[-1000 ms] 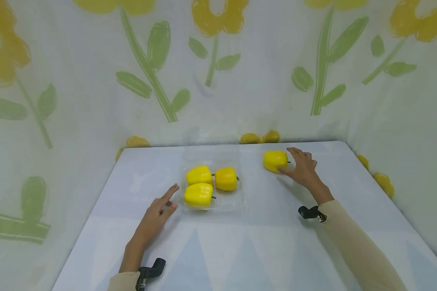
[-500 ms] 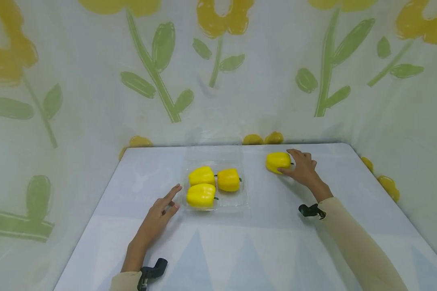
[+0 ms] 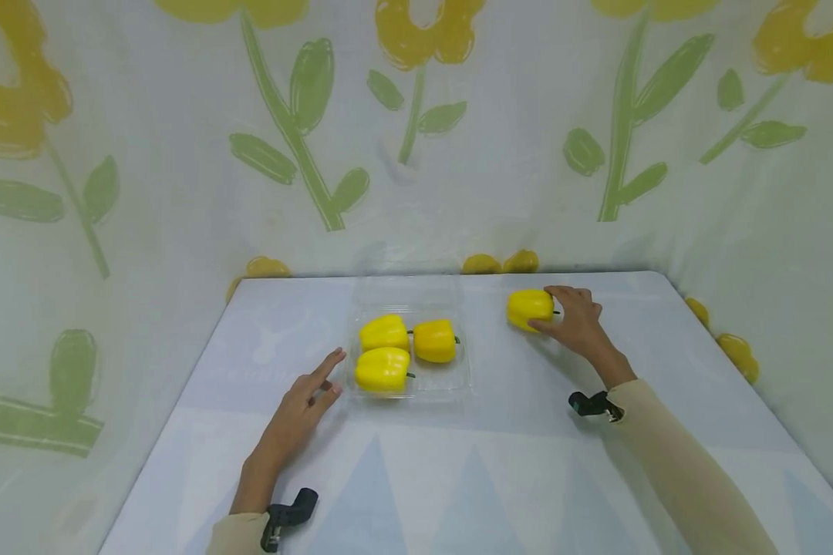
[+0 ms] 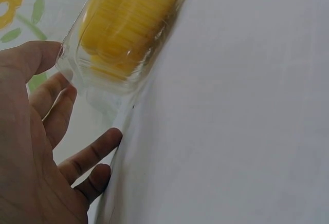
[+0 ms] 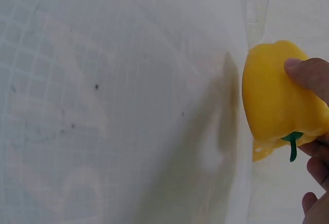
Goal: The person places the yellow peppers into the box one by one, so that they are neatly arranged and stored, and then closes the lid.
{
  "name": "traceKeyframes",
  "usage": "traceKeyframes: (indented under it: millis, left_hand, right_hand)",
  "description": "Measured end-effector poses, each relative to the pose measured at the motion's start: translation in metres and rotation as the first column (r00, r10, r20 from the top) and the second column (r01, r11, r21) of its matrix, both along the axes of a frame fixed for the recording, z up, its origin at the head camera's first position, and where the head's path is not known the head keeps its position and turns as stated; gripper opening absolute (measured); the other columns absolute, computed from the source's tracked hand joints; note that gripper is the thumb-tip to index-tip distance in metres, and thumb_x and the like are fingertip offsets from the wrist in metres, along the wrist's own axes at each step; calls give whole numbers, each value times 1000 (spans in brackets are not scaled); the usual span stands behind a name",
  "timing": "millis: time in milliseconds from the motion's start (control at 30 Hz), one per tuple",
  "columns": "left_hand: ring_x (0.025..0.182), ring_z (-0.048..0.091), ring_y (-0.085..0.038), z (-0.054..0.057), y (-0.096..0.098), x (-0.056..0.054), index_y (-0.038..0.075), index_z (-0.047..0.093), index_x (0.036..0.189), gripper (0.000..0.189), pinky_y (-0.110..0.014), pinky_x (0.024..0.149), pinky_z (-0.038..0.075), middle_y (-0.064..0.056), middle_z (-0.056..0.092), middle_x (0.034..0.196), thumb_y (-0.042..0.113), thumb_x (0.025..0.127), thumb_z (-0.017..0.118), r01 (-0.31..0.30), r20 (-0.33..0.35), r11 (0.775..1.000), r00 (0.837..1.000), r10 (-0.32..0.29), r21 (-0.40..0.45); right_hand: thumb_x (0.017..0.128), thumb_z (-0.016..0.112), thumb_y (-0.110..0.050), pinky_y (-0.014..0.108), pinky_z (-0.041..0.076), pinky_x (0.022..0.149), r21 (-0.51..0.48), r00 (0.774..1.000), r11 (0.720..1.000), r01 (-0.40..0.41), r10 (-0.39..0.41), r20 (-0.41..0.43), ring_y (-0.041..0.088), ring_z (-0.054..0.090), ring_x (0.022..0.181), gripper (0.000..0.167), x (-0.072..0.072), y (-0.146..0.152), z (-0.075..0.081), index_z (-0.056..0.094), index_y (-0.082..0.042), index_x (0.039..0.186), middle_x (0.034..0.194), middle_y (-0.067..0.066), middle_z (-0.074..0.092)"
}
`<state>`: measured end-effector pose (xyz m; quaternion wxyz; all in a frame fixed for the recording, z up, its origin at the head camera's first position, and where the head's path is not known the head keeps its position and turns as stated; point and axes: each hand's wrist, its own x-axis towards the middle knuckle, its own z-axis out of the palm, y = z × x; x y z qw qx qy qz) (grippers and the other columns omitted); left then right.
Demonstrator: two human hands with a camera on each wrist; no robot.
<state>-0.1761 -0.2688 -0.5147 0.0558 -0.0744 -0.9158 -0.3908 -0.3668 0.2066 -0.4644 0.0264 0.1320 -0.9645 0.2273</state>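
A flat white tabletop (image 3: 500, 470) printed with pale-blue triangles meets a white wall covering (image 3: 500, 116) patterned with yellow flowers and green leaves. Near the table's far edge, the right hand (image 3: 578, 322) pinches a glossy yellow bell pepper with a green stem (image 3: 527, 307) between thumb and fingers. Left of it, three glossy yellow bell peppers (image 3: 383, 370) lie in an open clear plastic box (image 3: 444, 387); the left hand's (image 3: 302, 402) spread fingers touch its side.

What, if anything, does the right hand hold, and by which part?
The right hand pinches a yellow pepper by its sides, near the stem.
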Motion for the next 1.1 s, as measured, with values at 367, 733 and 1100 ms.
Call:
traceKeyframes:
  millis: [367, 733, 1100]
  left_hand:
    - [106, 51, -18, -5, -1, 0, 44, 31, 155, 56, -47, 86, 43, 6, 54, 141, 44, 104, 51, -20, 17, 1000, 1000, 20, -4]
    - [107, 51, -19, 0, -1, 0, 43, 31, 156, 55, -48, 87, 43, 6, 51, 144, 47, 104, 49, -18, 10, 1000, 1000, 18, -11]
    - [109, 51, -19, 0, 0, 1, 44, 30, 156, 55, -50, 88, 43, 9, 43, 153, 46, 104, 49, -23, 20, 1000, 1000, 23, -11]
  right_hand:
    - [84, 79, -47, 64, 20, 94, -71, 998, 997, -25, 21, -65, 45, 29, 130, 81, 23, -8, 11, 47, -3, 145, 147, 23, 43]
    - [83, 81, -43, 65, 20, 95, -110, 993, 992, -69, 57, -107, 43, 29, 130, 78, 43, -19, 23, 49, -5, 143, 146, 21, 46]
    - [81, 84, -41, 62, 21, 97, -132, 988, 986, -107, 90, -126, 40, 32, 128, 76, 58, -32, 26, 51, -7, 141, 143, 18, 49]
